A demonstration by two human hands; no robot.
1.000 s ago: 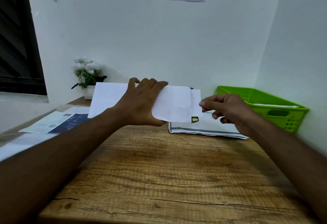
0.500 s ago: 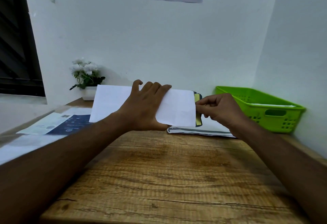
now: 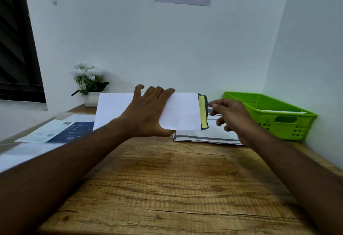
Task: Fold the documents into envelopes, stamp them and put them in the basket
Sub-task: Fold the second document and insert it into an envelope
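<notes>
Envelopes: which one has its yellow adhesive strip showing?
The white envelope held up in the left hand; the stack on the table shows none.

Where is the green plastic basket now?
In the head view the green plastic basket stands on the far right of the wooden table, in the wall corner, just right of the right hand.

One camera only: head-worn, wide-angle. It looked forward and down from behind and above both hands, at arm's reach. The forearms entered from the lower corners. The left hand (image 3: 146,116), holding the envelope (image 3: 181,112), sat near frame centre, with the right hand (image 3: 233,117) just right of it. The wooden surface (image 3: 167,188) filled the frame below the hands and the wall (image 3: 167,49) rose beyond them. Straight lines bowed toward the frame edges.
</notes>
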